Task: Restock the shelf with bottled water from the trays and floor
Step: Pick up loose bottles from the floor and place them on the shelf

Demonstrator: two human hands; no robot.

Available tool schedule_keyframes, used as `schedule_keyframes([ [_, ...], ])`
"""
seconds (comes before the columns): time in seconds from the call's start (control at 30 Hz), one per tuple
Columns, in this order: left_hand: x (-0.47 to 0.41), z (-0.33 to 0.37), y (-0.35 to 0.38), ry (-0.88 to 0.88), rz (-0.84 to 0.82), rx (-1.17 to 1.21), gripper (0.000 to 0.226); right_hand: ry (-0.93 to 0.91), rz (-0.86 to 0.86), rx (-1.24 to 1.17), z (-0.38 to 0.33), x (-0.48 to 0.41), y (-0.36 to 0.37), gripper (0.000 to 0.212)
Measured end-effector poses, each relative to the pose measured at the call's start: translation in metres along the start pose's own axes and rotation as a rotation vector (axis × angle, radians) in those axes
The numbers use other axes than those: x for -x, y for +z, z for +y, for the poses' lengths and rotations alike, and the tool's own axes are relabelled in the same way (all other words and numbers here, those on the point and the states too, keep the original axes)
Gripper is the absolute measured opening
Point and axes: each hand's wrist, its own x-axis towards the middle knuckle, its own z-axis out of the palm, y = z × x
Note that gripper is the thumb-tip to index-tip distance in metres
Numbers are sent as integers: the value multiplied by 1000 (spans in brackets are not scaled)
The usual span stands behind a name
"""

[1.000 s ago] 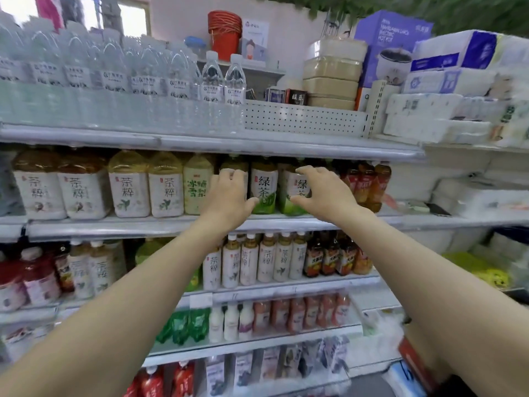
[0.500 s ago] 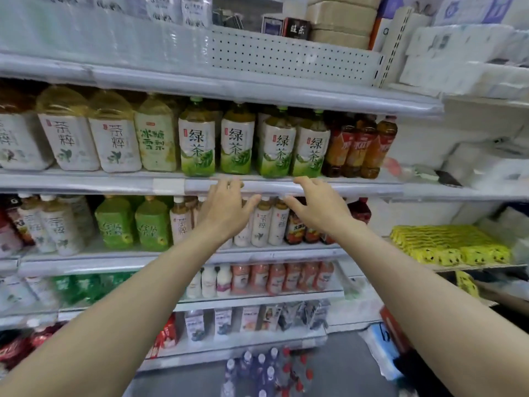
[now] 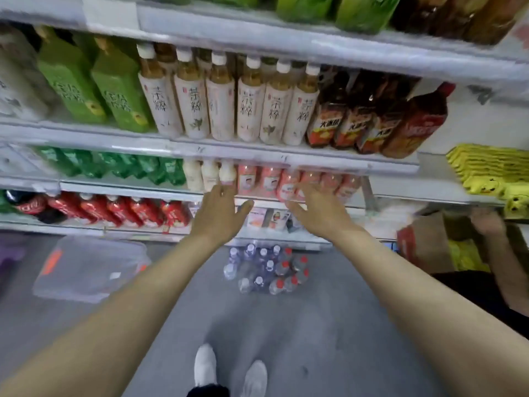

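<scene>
A cluster of several clear water bottles (image 3: 266, 269) with blue and red caps stands on the grey floor at the foot of the shelf unit (image 3: 286, 151). My left hand (image 3: 219, 213) and my right hand (image 3: 317, 209) are stretched forward side by side above that cluster, palms down, fingers apart, holding nothing. Both hover in front of the lower shelves and touch no bottle. The top shelf with its water bottles is out of view.
The shelves hold tea bottles (image 3: 229, 101), green bottles (image 3: 114, 87), pink drinks (image 3: 292, 181) and red soda (image 3: 114, 209). A clear plastic tray (image 3: 86, 267) lies on the floor at left. A cardboard box (image 3: 423, 245) and another person's hand (image 3: 486, 222) are at right. My white shoes (image 3: 229, 373) are below.
The view has tilted from the upper shelves down to the floor. Both hands have dropped from the middle shelf edge to the lower shelves, still empty. The floor bottles have come fully into view.
</scene>
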Motion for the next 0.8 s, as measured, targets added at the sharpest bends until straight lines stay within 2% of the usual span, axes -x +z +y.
schedule_keyframes([
  [0.1, 3, -54, 60, -110, -63, 42, 51, 63, -131, -13, 23, -11, 88, 58],
  [0.2, 8, -111, 123, -240, -153, 77, 47, 152, -227, -112, 44, -22, 181, 74],
  [0.23, 9, -131, 146, -276, -187, 83, 48, 186, -278, -136, 50, -25, 212, 74],
  [0.33, 13, -194, 214, -384, -280, 112, 52, 228, -353, -176, 72, -29, 312, 53],
  [0.43, 12, -254, 279, -459, -339, 150, 54, 317, -411, -352, 82, -29, 417, 58],
  [0.57, -3, -322, 355, -506, -335, 196, 55, 483, -253, -691, 84, -35, 546, 73],
  [0.67, -24, -361, 403, -500, -295, 253, 55, 585, -62, -929, 83, -47, 615, 68],
  [0.8, -55, -396, 458, -418, -301, 323, 60, 635, 181, -1098, 81, -75, 672, 60],
])
